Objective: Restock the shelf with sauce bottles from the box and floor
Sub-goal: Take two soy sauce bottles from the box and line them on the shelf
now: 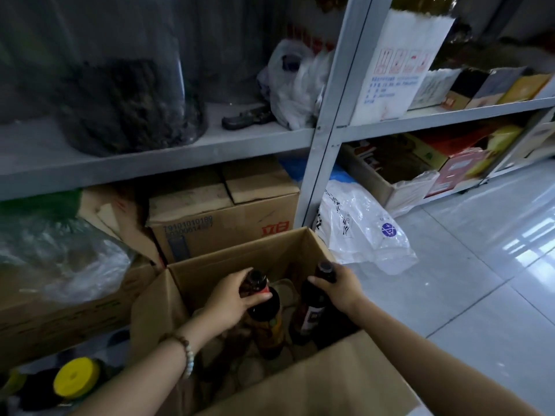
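- Gripping neck of black-capped sauce bottle (267,309) with left hand (231,298), lower centre
- Gripping neck of white-labelled dark bottle (312,318) with right hand (341,288), just right of that
- Holding both bottles inside open cardboard box (234,262), bottom centre
- Behind box: grey metal shelf (180,154) across upper half
- Right of box, on floor: white plastic bag (363,235)
- Bottom left: yellow-lidded jar (76,376)

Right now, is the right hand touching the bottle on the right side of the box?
Touching. The head view shows the right hand curled round the neck of the bottle, with no gap between them.
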`<state>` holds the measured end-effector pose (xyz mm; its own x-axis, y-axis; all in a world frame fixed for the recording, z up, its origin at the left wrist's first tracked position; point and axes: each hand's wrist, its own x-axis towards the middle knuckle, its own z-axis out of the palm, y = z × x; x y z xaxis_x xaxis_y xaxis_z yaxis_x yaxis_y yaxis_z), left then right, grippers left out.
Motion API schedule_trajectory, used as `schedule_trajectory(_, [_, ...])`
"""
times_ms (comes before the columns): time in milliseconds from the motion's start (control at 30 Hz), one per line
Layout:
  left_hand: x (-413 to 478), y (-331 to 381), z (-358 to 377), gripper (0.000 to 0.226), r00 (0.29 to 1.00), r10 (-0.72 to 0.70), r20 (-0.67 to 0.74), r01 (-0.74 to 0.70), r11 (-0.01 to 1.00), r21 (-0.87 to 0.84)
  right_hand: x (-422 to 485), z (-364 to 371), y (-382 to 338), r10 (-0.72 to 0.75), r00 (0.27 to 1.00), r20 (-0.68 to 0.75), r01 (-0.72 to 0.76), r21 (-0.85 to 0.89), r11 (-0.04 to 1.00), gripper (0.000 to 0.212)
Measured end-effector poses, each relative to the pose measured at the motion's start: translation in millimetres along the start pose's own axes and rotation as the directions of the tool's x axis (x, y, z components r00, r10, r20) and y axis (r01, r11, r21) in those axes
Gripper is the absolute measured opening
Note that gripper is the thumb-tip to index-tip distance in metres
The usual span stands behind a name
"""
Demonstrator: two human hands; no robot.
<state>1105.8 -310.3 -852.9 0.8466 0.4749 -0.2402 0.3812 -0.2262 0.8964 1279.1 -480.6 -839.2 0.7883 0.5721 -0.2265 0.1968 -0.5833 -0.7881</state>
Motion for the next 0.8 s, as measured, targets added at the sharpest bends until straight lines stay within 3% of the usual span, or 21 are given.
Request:
schedule_trajectory(267, [-64.0,263.9,-133.6,0.045,0.966,0.185,-0.182,-0.198,0.979,-0.053,-73.6,-155.5,-235.3,-0.248,0.951,-0.185,0.270,0.105,0.957,0.014])
schedule_trajectory(533, [-175.3,551.2,-277.7,0.016,0.850,0.394,-0.351,-0.460,0.879,-0.126,-185.4,-322.0,-543.5,-0.514,0.805,-0.295,0.573,0.165,0.803,0.031])
schedule_trajectory(633, [-223.2,651.5,-329.6,0.018,0.788,0.476,-0.390,-0.563,0.814,-0.143,-231.2,-367.2,-647.8,-0.577,0.726,-0.374,0.670,0.200,0.714,0.035])
schedule_trajectory(700, [-258.3,712.0,-364.5,0.019,0.740,0.529,-0.416,-0.626,0.767,-0.138,-260.6,-389.3,-710.1,-0.599,0.691,-0.404,0.714,0.255,0.652,0.026])
schedule_trajectory(800, [-309.8,784.0,-417.6,0.028,0.653,0.586,-0.480,-0.690,0.721,-0.060,-298.6,-408.7,-790.8,-0.614,0.642,-0.459,0.764,0.313,0.564,0.025])
